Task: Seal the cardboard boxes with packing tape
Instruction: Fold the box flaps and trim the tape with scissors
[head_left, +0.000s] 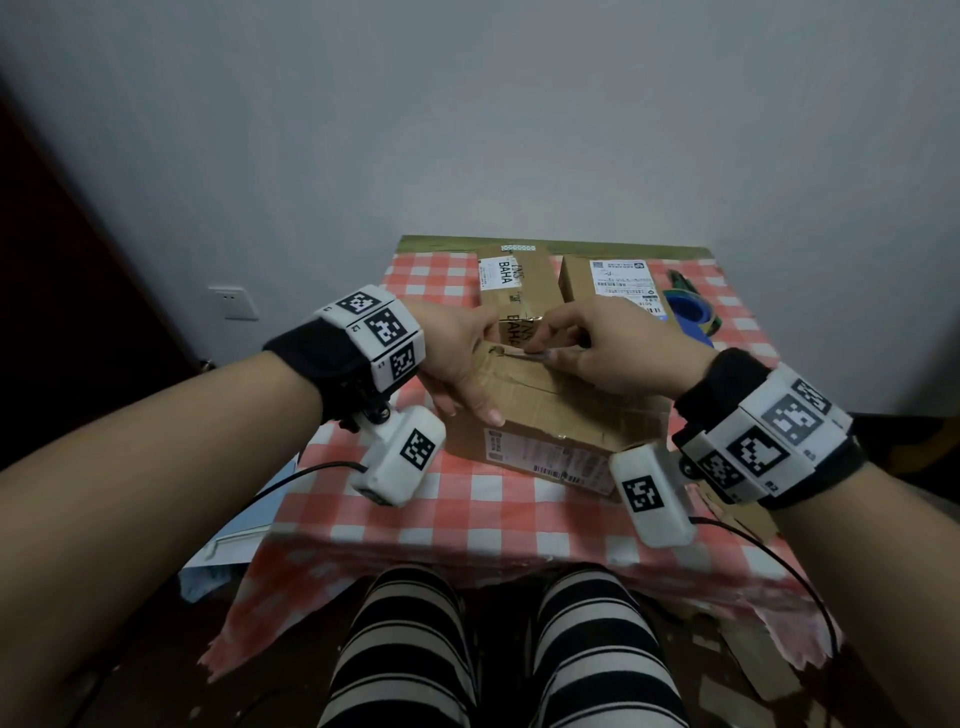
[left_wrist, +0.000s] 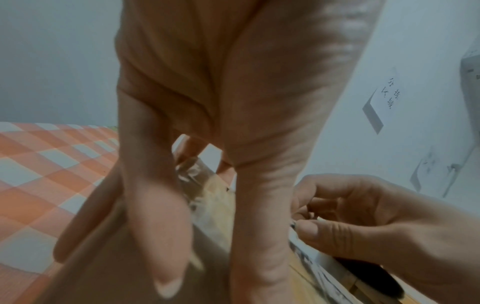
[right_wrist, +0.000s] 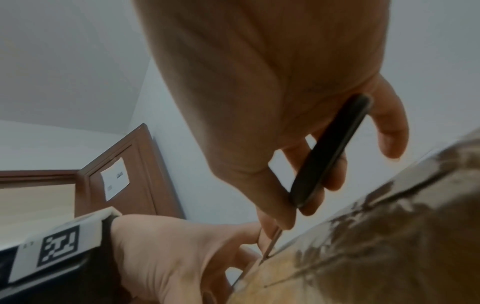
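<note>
On the checked worktop (head_left: 467, 499), the nearest cardboard box (head_left: 550, 415) was mid-sealing: the left hand (head_left: 457, 358) pinched clear tape at its seam, the right hand (head_left: 618, 348) gripped a black-handled blade (right_wrist: 330, 150) cutting it, two boxes (head_left: 566, 280) waited behind.

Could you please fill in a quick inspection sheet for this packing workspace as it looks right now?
Surface: table under a red-and-white checked cloth.
Job's things: near cardboard box; two labelled boxes behind; blue tape roll at right.
Clutter: nothing seen on the table.
Grippers: left hand pinches clear tape at the box top; right hand holds a black-handled blade at it.
Cables: black wrist-camera leads.
Surroundings: grey wall, wall socket, brown door.
</note>
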